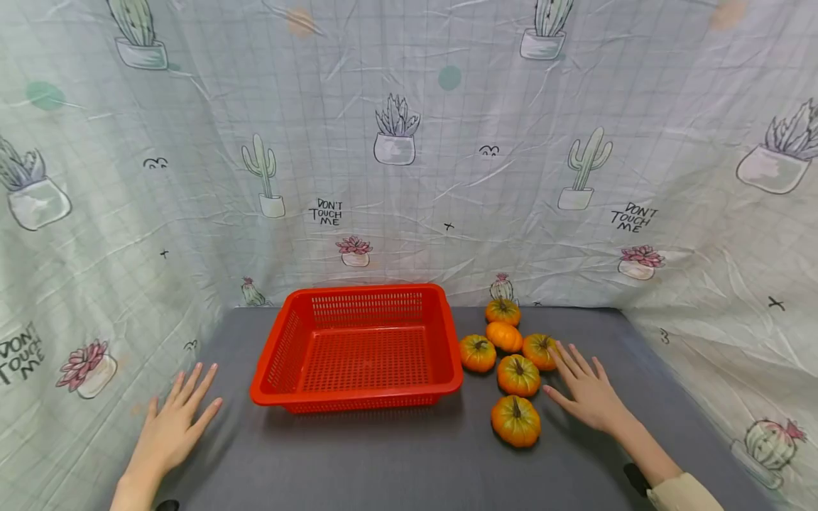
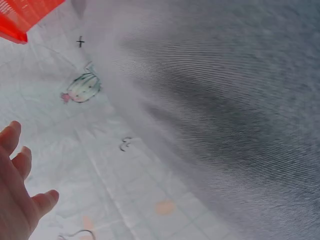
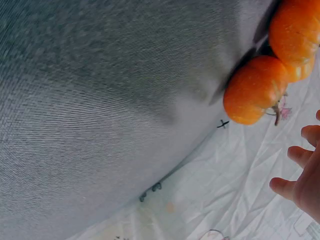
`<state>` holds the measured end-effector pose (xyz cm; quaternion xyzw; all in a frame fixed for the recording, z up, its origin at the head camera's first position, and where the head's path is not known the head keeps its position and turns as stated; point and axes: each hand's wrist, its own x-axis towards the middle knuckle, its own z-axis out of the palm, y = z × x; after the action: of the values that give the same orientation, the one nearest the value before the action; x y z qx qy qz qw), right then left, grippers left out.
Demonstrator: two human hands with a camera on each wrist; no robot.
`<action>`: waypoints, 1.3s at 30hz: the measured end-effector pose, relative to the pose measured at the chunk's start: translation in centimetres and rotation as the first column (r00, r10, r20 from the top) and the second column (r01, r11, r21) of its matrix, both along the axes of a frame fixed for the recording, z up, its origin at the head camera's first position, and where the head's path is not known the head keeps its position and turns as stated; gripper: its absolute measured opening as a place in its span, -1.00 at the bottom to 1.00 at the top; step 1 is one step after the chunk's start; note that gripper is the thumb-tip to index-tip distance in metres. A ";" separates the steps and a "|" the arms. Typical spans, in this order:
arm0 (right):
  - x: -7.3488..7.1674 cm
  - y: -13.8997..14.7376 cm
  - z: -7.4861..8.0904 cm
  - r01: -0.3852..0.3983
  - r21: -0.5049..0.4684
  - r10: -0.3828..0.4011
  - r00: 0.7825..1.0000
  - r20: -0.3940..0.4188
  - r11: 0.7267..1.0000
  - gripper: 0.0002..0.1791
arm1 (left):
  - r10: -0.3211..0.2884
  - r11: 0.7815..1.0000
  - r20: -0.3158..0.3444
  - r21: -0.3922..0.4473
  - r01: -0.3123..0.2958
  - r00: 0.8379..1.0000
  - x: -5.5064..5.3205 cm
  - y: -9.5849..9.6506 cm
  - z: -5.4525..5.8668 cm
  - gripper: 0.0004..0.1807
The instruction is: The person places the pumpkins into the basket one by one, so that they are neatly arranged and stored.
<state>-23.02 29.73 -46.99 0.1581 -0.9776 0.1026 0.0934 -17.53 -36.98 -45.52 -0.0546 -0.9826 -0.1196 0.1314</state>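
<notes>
Several small orange pumpkins with green-brown stems stand in a loose group right of the middle; the nearest pumpkin point(image 1: 516, 421) sits apart toward the front. My right hand point(image 1: 589, 392) is held with fingers spread beside the group, its fingertips overlapping the rightmost pumpkin point(image 1: 539, 352) in the head view. In the right wrist view that hand point(image 3: 306, 175) is below a pumpkin point(image 3: 255, 90), with a gap between them. My left hand point(image 1: 171, 428), fingers spread and holding nothing, is at the left side of the table. An empty red plastic basket point(image 1: 354, 399) stands between the hands.
The grey tabletop point(image 1: 358, 461) carries the basket and pumpkins. A pale cloth point(image 1: 396, 191) printed with potted cacti closes in the back and both sides of the table. The basket's right rim is close to the leftmost pumpkin point(image 1: 477, 353).
</notes>
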 end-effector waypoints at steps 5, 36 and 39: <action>0.2 -0.6 0.6 -0.034 0.007 0.034 0.998 -0.053 0.999 -0.19 | -0.018 1.000 -0.040 -0.010 0.017 0.999 0.1 0.6 0.5 -0.32; 1.7 -5.0 3.7 -0.133 -0.014 0.133 0.991 -0.024 0.991 -0.23 | -0.137 0.991 -0.072 -0.004 0.137 0.988 -1.3 6.2 3.5 -0.27; 1.7 -5.2 3.7 -0.143 -0.012 0.143 0.989 -0.035 0.990 -0.24 | -0.144 0.990 -0.073 -0.006 0.144 0.987 -1.6 6.5 3.4 -0.26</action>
<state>-21.31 24.48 -43.25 0.2288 -0.9613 0.1133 0.1034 -19.13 -30.47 -42.09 -0.1299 -0.9706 -0.1266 0.1582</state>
